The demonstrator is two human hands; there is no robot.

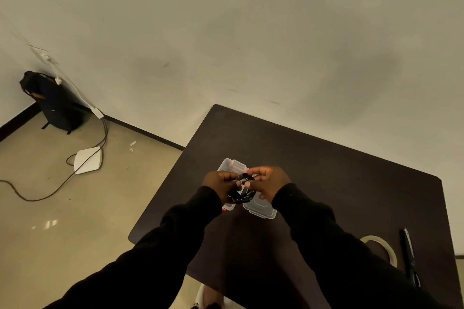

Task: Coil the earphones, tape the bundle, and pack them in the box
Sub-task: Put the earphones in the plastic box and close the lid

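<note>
- Dark counter (326, 170) against a pale wall carries our work; the clear box (261, 208) is our landmark.
- Nearest us, right of the box, the tape roll (380, 248) and scissors (409, 258) lie untouched.
- Just above the box, our left hand (219, 183) and right hand (267, 183) pinch the earphones (244, 189), a small black coil of tight loops.
- Our guess: releasing either pinch to fetch tape could let the untaped loops spring open.

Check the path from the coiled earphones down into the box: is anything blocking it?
Nothing visible. Both the left hand and right hand hold the earphones just above the clear box; its lid lies beside it.
</note>
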